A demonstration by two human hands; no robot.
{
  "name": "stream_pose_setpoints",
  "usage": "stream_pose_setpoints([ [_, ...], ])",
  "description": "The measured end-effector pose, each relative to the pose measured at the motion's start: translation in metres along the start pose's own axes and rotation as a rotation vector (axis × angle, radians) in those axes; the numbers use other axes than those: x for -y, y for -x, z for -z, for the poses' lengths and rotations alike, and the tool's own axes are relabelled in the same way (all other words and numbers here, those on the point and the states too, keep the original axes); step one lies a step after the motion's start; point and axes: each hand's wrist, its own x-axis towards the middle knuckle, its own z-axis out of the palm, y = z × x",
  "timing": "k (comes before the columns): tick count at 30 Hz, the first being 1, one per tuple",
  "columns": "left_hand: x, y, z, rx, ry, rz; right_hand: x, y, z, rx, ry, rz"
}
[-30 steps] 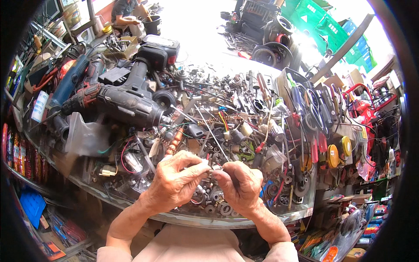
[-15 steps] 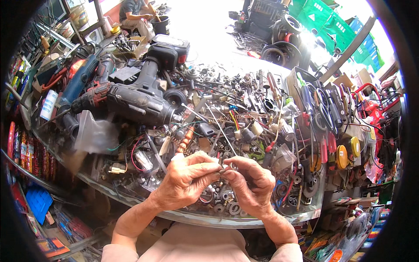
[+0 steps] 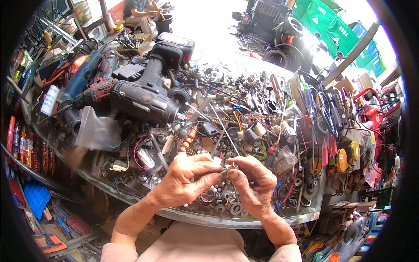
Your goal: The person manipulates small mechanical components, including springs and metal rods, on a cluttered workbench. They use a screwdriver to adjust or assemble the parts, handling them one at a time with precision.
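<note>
In front of my chest, my left hand [image 3: 187, 180] and my right hand [image 3: 254, 184] meet, thumbs and forefingers pinched together. Between them is a small metal piece [image 3: 225, 172], mostly covered by the fingertips. A shiny ring-like bit [image 3: 235, 166] shows at my right forefinger and thumb; whether it belongs to the same piece I cannot tell. Beneath the hands, several metal washers [image 3: 235, 208] lie on the glass-topped table [image 3: 192, 217]. A thin pale rod [image 3: 224, 130] runs from the pile toward my right forefinger, and I cannot tell whether it touches.
A black cordless impact wrench [image 3: 142, 102] lies on the left, beside a blue angle grinder [image 3: 83, 74] and a clear plastic bag [image 3: 98, 131]. Loose metal parts cover the middle. On the right stands a bin of hand tools [image 3: 312, 100]. Another person [image 3: 139, 15] sits far back.
The hands stay together with only a slight shift of the fingers, and the ring-like bit shows a little more. The whole view has moved slightly.
</note>
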Motion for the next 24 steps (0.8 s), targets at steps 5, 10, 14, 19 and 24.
stream_pose_setpoints([
  [5, -0.007, 0.0, 0.011, 0.175, 0.33, 0.307, 0.005, 0.0, 0.013, 0.02, -0.072, -0.102],
  [10, 0.009, 0.004, 0.0, -0.017, 0.263, 0.193, 0.012, -0.006, 0.01, -0.06, -0.165, -0.287],
  [14, 0.006, 0.001, -0.005, -0.187, -0.115, -0.032, 0.005, -0.008, 0.008, -0.08, -0.169, -0.346],
  [19, 0.008, -0.001, -0.011, -0.253, -0.373, -0.201, 0.002, -0.003, 0.012, 0.004, 0.003, -0.286],
  [24, 0.007, -0.001, -0.012, -0.285, -0.429, -0.19, 0.003, -0.005, 0.015, 0.105, 0.24, -0.14],
])
